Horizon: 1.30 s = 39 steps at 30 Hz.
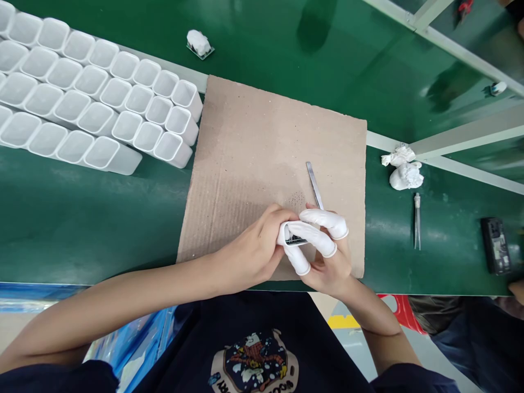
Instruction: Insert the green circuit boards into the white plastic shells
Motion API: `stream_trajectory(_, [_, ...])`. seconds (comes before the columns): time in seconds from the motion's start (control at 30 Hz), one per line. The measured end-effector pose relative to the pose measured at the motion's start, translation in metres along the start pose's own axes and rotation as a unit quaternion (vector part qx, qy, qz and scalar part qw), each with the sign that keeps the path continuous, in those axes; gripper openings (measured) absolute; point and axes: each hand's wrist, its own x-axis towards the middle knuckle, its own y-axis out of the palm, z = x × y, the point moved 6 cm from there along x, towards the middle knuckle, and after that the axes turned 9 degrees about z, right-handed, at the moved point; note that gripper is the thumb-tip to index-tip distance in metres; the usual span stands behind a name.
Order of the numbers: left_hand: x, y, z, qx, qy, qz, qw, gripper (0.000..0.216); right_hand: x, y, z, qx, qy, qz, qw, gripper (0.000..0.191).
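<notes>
My left hand (262, 245) is closed round a small white plastic case (281, 233), its open end turned to the right. My right hand (333, 256) wears white finger cots on its thumb and two fingers, which press at the mouth of the case. Between those fingertips shows part of a dark circuit board (293, 239), partly inside the case as far as I can see. Metal tweezers (313, 183) stick out beyond my right hand; their lower end is hidden, and whether the hand grips them I cannot tell. Both hands are over a cardboard sheet (245, 147).
Rows of white open-topped containers (94, 82) stand at the left. A small board with a white lump (199, 43) lies at the back. On the right are crumpled white bundles (405, 169), another pair of tweezers (417, 221) and a black device (495, 245). A metal frame (470, 131) crosses there.
</notes>
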Motion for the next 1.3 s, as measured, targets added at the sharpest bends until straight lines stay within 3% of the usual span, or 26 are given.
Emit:
stream_trajectory(0.27, [-0.001,0.005,0.007,0.021,-0.017,0.019,0.999,0.042,0.001,0.002,-0.007,-0.002,-0.003,0.070,0.998,0.045])
stream_trajectory(0.47, [-0.001,0.003,0.006,-0.046,-0.040,0.030,0.998,0.042,0.000,-0.003,-0.010,0.073,0.003,0.003,0.997,0.042])
stream_trajectory(0.73, [-0.002,0.005,0.012,-0.038,-0.060,0.043,0.997,0.040,0.001,0.001,-0.008,0.001,-0.026,0.042,0.999,0.034])
stream_trajectory(0.93, [-0.002,0.002,0.010,-0.048,-0.052,0.030,0.997,0.042,-0.001,-0.006,-0.009,0.023,-0.029,-0.005,0.999,0.048])
stream_trajectory(1.1, [-0.002,0.000,0.005,-0.051,-0.018,0.022,0.998,0.045,-0.007,-0.004,0.000,-0.068,-0.093,0.020,0.993,0.030])
stream_trajectory(1.3, [-0.002,0.004,0.007,-0.025,-0.006,0.019,0.999,0.047,-0.014,0.000,-0.002,-0.116,-0.111,-0.013,0.987,0.035])
